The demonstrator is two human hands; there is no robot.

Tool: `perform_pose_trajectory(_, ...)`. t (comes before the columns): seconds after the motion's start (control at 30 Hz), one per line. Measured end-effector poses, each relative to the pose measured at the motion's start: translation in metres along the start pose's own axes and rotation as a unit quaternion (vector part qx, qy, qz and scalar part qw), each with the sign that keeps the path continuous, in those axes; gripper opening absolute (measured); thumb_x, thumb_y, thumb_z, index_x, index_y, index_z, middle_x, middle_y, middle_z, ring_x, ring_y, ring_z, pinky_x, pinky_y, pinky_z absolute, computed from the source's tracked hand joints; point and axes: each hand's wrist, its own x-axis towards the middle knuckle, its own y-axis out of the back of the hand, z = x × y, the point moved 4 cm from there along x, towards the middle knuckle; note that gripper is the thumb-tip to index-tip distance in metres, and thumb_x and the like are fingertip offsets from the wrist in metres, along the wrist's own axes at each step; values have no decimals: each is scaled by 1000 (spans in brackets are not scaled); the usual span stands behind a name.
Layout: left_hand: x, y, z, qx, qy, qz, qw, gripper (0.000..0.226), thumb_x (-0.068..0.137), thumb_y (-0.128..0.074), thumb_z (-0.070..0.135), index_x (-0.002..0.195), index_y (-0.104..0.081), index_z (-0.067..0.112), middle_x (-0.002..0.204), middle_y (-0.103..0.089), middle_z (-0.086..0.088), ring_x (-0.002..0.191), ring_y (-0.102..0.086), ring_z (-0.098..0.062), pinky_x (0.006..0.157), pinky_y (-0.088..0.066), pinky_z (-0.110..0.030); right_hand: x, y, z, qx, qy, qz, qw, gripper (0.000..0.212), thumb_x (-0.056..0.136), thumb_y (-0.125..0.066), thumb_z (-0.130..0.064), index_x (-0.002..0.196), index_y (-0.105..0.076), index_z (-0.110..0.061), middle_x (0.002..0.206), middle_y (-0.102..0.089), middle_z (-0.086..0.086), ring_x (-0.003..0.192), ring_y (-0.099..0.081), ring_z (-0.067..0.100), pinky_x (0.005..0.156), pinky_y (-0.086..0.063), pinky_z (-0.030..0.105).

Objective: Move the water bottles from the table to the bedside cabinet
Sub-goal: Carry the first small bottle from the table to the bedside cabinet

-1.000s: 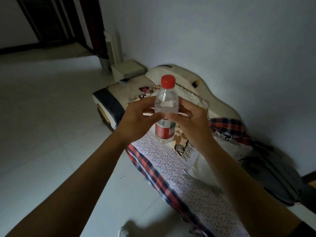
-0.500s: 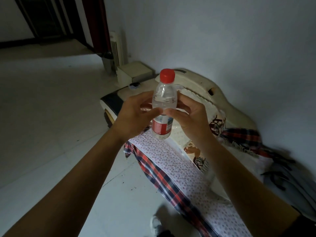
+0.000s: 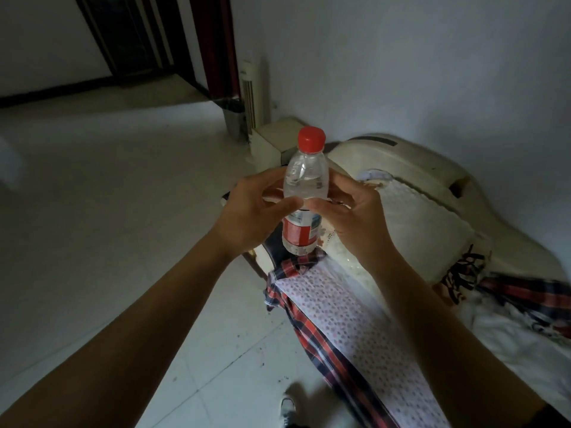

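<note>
Water bottle (image 3: 304, 186) held upright in mid-air between both hands, over the near corner of the bed.

At left, pale floor tiles (image 3: 92, 196) run back towards a dark doorway. The left hand (image 3: 247, 217) pinches the bottle's clear middle, its grip closed with the thumb in front and the fingers curled behind. The bottle is clear plastic with water showing inside, a red screw cap (image 3: 311, 139) on top and a red-and-white label (image 3: 298, 231) round its lower body. The right hand (image 3: 355, 217) has the same grip on the other side, its thumb tip almost meeting the left thumb. Behind the cap, a cream bedside cabinet (image 3: 275, 140) stands by the wall. Further right lies the bed (image 3: 417, 217), with a plaid cloth (image 3: 312, 335) along its edge.
</note>
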Motion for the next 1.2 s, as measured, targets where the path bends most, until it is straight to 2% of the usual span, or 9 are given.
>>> perform_pose_trajectory(0.17, 54, 48, -38, -1, 8, 10, 1000, 35, 93, -64, 21, 128, -62, 25, 112, -65, 19, 101, -63, 6, 80, -47, -4, 69, -41, 8, 26, -22, -2, 999, 54, 84, -76, -35, 132, -63, -15, 124, -74, 3, 117, -70, 21, 100, -56, 54)
perform_pose_trajectory(0.3, 86, 93, -77, -23, 0, 22, 1000, 37, 92, -65, 17, 128, -62, 24, 109, -66, 21, 100, -63, 10, 80, -48, -4, 120, -86, 15, 40, -34, -28, 998, 44, 89, -74, -10, 132, -63, -10, 123, -74, 2, 117, -70, 17, 101, -57, 48)
perform_pose_trajectory(0.43, 117, 143, -131, -48, 4, 16, 999, 38, 92, -65, 16, 129, -62, 24, 112, -66, 20, 101, -62, 11, 83, -47, -3, 170, -145, 27, 36, -35, -13, 999, 44, 88, -75, -8, 131, -65, -10, 121, -74, 2, 114, -71, 15, 100, -58, 41)
perform_pose_trajectory(0.53, 135, 184, -170, -54, 5, 15, 998, 40, 91, -66, 16, 130, -62, 23, 116, -68, 17, 105, -64, 4, 88, -50, -11, 200, -194, 32, 30, -36, -3, 999, 41, 89, -74, -8, 129, -65, -10, 122, -74, 4, 113, -71, 15, 99, -58, 38)
perform_pose_trajectory(0.63, 158, 229, -207, -57, 8, 9, 998, 42, 90, -67, 14, 131, -62, 22, 120, -69, 11, 107, -65, -1, 93, -53, -24, 234, -241, 36, 20, -30, 15, 999, 35, 91, -72, -9, 125, -65, -6, 118, -75, 7, 110, -73, 20, 98, -58, 44)
perform_pose_trajectory(0.9, 223, 304, -271, -71, 17, 1, 997, 43, 89, -69, 17, 131, -62, 25, 119, -70, 11, 106, -66, -3, 96, -54, -31, 322, -315, 55, -29, -47, 39, 998, 42, 90, -73, -17, 130, -63, -8, 121, -73, 6, 111, -72, 19, 99, -58, 47)
perform_pose_trajectory(1.2, 340, 350, -352, -49, 8, -23, 999, 41, 90, -68, 19, 130, -61, 26, 117, -70, 10, 105, -66, -2, 94, -53, -28, 445, -367, 110, -21, -47, 57, 997, 44, 88, -73, -12, 130, -62, -6, 122, -72, 7, 110, -71, 10, 98, -56, 24)
